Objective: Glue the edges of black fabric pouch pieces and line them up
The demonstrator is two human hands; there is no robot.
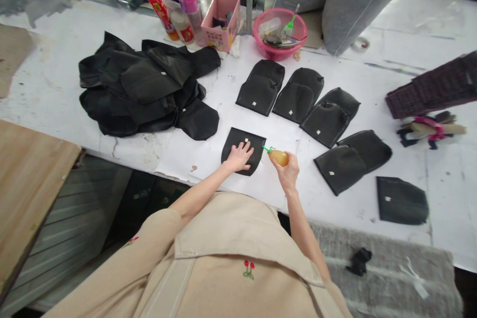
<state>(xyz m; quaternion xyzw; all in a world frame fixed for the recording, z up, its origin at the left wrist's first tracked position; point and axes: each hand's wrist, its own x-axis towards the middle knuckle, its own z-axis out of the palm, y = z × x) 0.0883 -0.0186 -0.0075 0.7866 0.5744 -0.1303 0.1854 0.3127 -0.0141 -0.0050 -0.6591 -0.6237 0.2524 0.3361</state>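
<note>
My left hand (pixel 240 157) lies flat with spread fingers on a black fabric piece (pixel 235 138) near the table's front edge. A small white label (pixel 246 140) shows just above the fingertips. In my right hand (pixel 288 170) is a squeeze bottle (pixel 279 158) of yellowish liquid. Its thin green nozzle points left and meets the right edge of the black piece. Several similar black pieces fan out to the right, among them one upright piece (pixel 261 84) and one at the far right (pixel 402 201).
A heap of black pieces (pixel 137 84) covers the left of the white table (pixel 179 156). Behind stand a pink basket (pixel 279 52), a pink box (pixel 221 22), bottles (pixel 160 10) and a grey sack (pixel 361 0). A dark patterned roll (pixel 436 84) lies at the right.
</note>
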